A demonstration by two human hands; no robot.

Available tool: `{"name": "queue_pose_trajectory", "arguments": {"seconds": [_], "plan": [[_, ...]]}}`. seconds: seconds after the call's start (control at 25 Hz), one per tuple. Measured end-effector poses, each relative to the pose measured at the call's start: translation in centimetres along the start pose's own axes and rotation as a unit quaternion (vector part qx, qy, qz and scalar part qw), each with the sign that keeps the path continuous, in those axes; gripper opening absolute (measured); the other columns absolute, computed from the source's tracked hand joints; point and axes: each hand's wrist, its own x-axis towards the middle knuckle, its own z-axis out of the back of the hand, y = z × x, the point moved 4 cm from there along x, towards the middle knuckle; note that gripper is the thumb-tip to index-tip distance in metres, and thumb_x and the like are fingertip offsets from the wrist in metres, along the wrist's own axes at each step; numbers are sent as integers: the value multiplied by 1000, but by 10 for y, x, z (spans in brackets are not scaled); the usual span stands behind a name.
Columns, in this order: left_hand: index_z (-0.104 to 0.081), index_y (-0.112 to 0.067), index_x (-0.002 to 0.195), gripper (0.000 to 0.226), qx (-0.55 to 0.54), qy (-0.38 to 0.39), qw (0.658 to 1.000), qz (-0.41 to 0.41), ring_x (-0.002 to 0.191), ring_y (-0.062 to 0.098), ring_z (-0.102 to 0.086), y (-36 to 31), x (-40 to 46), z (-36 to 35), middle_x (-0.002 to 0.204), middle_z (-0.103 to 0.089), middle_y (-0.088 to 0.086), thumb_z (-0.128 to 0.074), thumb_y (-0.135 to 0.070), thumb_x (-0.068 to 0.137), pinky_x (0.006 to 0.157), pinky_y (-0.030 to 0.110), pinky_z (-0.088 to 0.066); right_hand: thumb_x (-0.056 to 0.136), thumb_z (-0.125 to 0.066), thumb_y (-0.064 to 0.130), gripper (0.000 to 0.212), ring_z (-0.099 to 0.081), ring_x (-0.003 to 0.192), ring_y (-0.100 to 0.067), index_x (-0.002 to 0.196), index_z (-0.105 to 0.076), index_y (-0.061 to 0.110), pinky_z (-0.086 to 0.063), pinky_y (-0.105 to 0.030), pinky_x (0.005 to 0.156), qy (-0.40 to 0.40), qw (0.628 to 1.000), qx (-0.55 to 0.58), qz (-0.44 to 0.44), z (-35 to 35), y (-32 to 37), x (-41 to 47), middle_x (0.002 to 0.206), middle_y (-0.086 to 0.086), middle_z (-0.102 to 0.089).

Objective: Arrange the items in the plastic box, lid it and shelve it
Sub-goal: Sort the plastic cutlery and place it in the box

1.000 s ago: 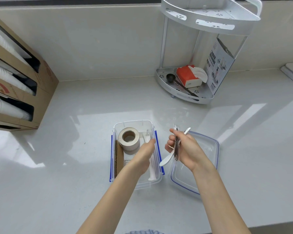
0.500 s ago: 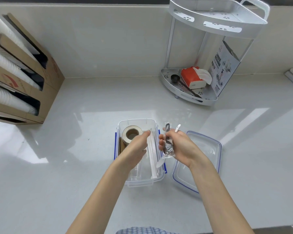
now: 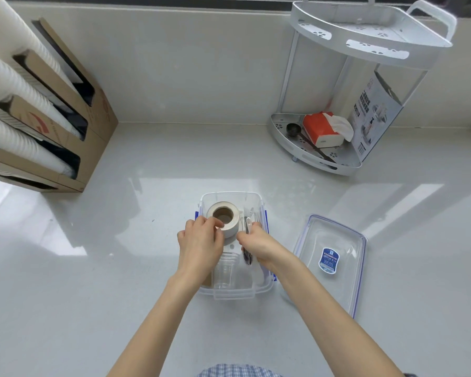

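Observation:
A clear plastic box (image 3: 259,198) with blue latches stands on the white counter, both my hands inside it. My left hand (image 3: 200,247) grips the near edge of a beige tape roll (image 3: 225,217) at the box's far left. My right hand (image 3: 259,244) holds a bundle of plastic-wrapped spoons (image 3: 248,240), lowered into the right side of the box. A clear plastic cup (image 3: 223,273) lies at the near end of the box. The clear lid (image 3: 331,257), blue-rimmed with a blue sticker, lies upside down on the counter to the right.
A white two-tier corner shelf (image 3: 310,156) stands at the back right, its lower tier holding an orange tissue pack (image 3: 320,127), a black scoop and a printed box; its upper tier (image 3: 370,42) looks bare. A cardboard dispenser (image 3: 74,115) of white cups stands at the left.
My right hand has moved left and down, bringing the spoons into the box. My left hand has shifted onto the tape roll. The view has come closer.

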Motion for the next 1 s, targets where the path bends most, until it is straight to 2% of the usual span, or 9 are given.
{"name": "queue_pose_trajectory", "arguments": {"seconds": [0.04, 0.16, 0.24, 0.32, 0.44, 0.6, 0.72, 0.84, 1.0], "plan": [[-60, -14, 102, 25, 29, -20, 999, -26, 113, 28, -41, 0, -5, 0, 114, -56, 7, -40, -18, 88, 91, 36, -26, 95, -34, 16, 59, -42, 102, -23, 145, -7, 0, -40, -27, 77, -4, 1000, -14, 0, -2, -1, 0, 110, -11, -50], [-64, -16, 89, 29, 58, -22, 995, -73, 126, 28, -33, 4, -16, -8, 127, -50, 4, -43, -34, 80, 97, 37, -10, 96, -31, 13, 60, -42, 113, -24, 146, 0, 0, -37, -34, 101, -19, 1000, -15, 1, -3, -2, -1, 142, -20, -37], [-62, -20, 92, 30, 83, 15, 994, -73, 139, 26, -14, 12, -19, -16, 146, -32, 0, -47, -44, 81, 104, 37, 9, 95, -31, 13, 61, -35, 131, -29, 146, -1, 0, -32, -34, 106, -21, 1000, -10, -4, -4, -3, 1, 149, -19, -29], [-60, -21, 96, 29, 94, 33, 993, -64, 143, 25, 1, 18, -19, -19, 152, -19, -2, -49, -45, 83, 107, 41, 18, 95, -33, 15, 58, -33, 134, -30, 145, -6, -1, -32, -35, 105, -18, 1000, -5, -9, -6, -4, 2, 147, -18, -31], [-60, -20, 96, 29, 92, 40, 993, -56, 143, 25, 6, 22, -19, -18, 154, -15, -1, -48, -44, 85, 111, 48, 15, 95, -34, 19, 56, -38, 126, -26, 143, -14, 0, -33, -35, 100, -4, 1000, -7, -13, -7, -7, -1, 137, -14, -38], [-59, -19, 96, 27, 83, 37, 994, -53, 143, 24, 5, 21, -19, -19, 154, -14, -1, -48, -41, 86, 112, 48, 13, 94, -32, 17, 54, -30, 137, -26, 143, -15, 2, -30, -32, 103, -21, 999, -21, 26, -1, -8, -7, 150, -12, -28], [-58, -18, 97, 27, 83, 36, 995, -51, 143, 25, 3, 21, -20, -19, 154, -14, -1, -47, -40, 86, 112, 49, 12, 93, -27, 6, 50, -27, 140, -25, 143, -22, 4, -27, -30, 108, -43, 988, -108, 101, 1, -1, -10, 154, -9, -22], [-57, -19, 99, 28, 88, 41, 994, -49, 143, 25, 4, 21, -19, -20, 154, -13, -2, -46, -41, 87, 113, 49, 12, 94, -27, 6, 54, -23, 143, -23, 147, -19, 11, -24, -32, 114, -3, 979, -173, 111, -6, -2, -10, 157, -7, -20], [-55, -21, 108, 27, 73, 35, 995, -59, 143, 24, 3, 18, -19, -20, 153, -15, 0, -47, -37, 87, 113, 49, 12, 94, -29, 11, 54, -31, 140, -21, 147, -21, 17, -28, -31, 112, -5, 984, -128, 124, -4, -6, -10, 154, -5, -29]]}}
